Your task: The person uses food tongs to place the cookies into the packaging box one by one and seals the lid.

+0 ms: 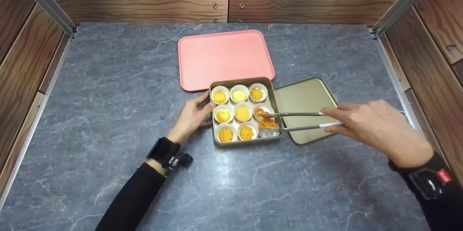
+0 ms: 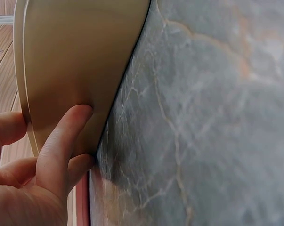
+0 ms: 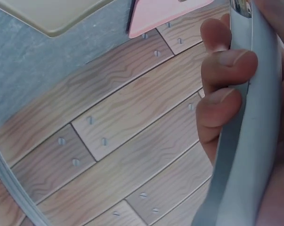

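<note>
A gold-coloured rectangular tin (image 1: 247,145) holds small yellow and orange cookies in white paper cups. My left hand (image 1: 191,115) holds the tin's left side; in the left wrist view the thumb (image 2: 71,127) lies against the outer wall while another finger touches the rim. From the right, my right hand (image 1: 372,126) holds metal tongs (image 1: 307,128) with grey handles. Their two tips reach into the tin, on either side of a round orange cookie (image 1: 268,124) above the front right cup. In the right wrist view several fingers curl round the tongs' handle; the tips are out of that view.
A pink tray (image 1: 226,57) lies behind the tin, close to its back edge. The tin's lid (image 1: 305,115) rests on the grey marbled tabletop (image 1: 123,90) at the right, partly beneath the tongs. Wood-patterned panels (image 1: 173,9) border the table.
</note>
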`<state>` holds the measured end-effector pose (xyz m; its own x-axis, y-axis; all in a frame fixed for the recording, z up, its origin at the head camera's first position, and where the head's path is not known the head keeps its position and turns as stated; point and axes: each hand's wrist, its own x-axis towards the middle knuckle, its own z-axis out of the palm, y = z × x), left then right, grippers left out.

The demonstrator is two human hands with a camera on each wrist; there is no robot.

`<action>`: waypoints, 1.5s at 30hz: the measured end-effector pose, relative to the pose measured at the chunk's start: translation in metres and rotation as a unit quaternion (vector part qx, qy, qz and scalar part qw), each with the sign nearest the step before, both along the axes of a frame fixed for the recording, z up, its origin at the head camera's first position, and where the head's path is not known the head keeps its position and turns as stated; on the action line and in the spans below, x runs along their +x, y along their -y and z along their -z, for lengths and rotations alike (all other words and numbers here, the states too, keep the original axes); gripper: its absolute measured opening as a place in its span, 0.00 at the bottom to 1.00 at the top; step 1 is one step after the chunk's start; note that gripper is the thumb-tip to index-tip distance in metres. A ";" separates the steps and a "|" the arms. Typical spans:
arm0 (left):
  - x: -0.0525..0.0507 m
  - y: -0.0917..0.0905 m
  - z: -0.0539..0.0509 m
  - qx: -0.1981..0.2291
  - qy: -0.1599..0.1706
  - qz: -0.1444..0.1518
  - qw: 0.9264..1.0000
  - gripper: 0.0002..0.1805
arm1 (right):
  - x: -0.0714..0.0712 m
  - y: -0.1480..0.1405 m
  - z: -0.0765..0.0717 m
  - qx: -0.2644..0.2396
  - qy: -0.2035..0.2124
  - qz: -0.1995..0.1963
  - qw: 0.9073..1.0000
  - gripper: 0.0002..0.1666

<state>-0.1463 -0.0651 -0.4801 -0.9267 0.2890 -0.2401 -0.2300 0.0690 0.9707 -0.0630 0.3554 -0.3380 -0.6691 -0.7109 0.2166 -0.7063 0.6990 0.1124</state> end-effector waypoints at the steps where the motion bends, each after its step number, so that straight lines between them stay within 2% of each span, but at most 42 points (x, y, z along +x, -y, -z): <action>1: 0.000 0.000 0.000 0.002 0.000 0.001 1.000 0.37 | 0.001 0.001 -0.001 0.004 0.003 0.000 1.000 0.29; 10: -0.001 -0.001 0.001 0.005 0.003 -0.003 1.000 0.36 | 0.002 0.010 -0.007 0.018 0.016 0.009 1.000 0.27; 19: 0.001 0.002 0.002 0.010 0.001 -0.005 1.000 0.37 | -0.009 0.028 -0.024 0.070 0.035 0.018 0.997 0.21; 24: 0.001 0.002 0.002 0.014 0.000 -0.005 1.000 0.36 | -0.013 0.035 -0.022 0.078 0.044 0.021 0.996 0.22; 29: 0.001 0.001 0.001 0.015 0.004 -0.003 1.000 0.37 | -0.011 0.036 -0.018 0.085 0.047 0.027 0.995 0.22; 39: 0.001 0.000 0.002 0.018 -0.003 -0.001 1.000 0.37 | -0.007 0.028 -0.014 0.065 0.052 0.031 0.996 0.21; 43: 0.001 0.000 0.002 0.014 -0.002 -0.002 1.000 0.37 | -0.007 0.016 -0.008 0.025 0.057 0.029 0.998 0.24; 45: 0.001 0.000 0.002 0.010 -0.003 -0.003 1.000 0.37 | -0.008 0.009 -0.002 -0.008 0.045 0.032 0.998 0.25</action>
